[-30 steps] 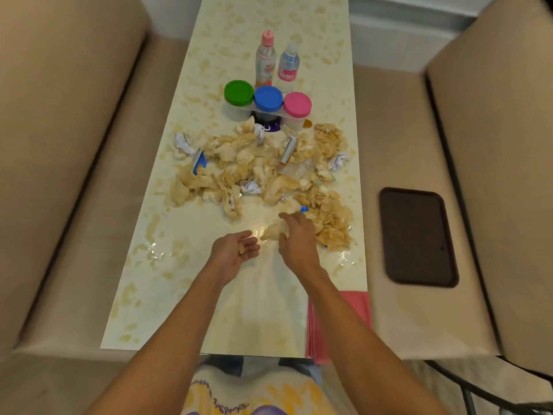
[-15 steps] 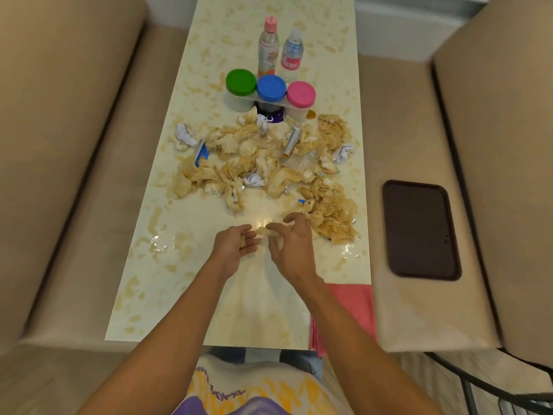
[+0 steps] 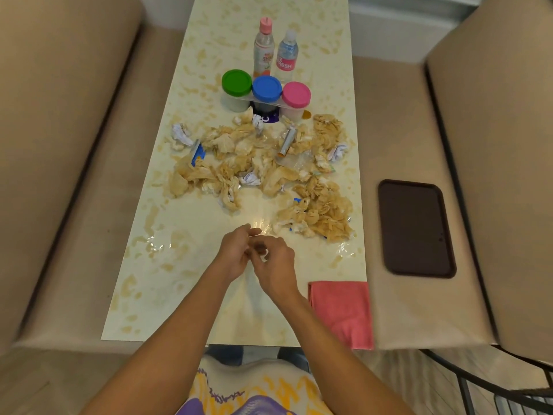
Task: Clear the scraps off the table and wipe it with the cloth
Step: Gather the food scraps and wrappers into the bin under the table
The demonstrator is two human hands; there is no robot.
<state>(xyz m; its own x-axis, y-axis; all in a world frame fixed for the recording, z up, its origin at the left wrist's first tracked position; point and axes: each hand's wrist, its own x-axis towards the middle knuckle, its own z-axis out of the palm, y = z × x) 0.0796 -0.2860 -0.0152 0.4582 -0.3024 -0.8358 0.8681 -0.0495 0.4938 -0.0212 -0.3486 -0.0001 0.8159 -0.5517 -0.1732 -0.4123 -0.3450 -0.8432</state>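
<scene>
at the near middle of the desk (image 3: 179, 280), your two grips come close together. your right grip (image 3: 276, 266) has its fingers curled round a small pale scrap (image 3: 263, 257). your left grip (image 3: 235, 253) is cupped right beside it, and whether it holds anything cannot be told. just beyond them the heap of crumpled scraps (image 3: 263, 163) spreads across the desk, up to three jars (image 3: 267, 88) with green, blue and pink lids and two bottles (image 3: 263, 52) behind those. the pink cloth (image 3: 341, 310) lies at the near right corner, overhanging the edge. a dark tray (image 3: 416, 229) sits on the seat (image 3: 389, 130) to your right.
</scene>
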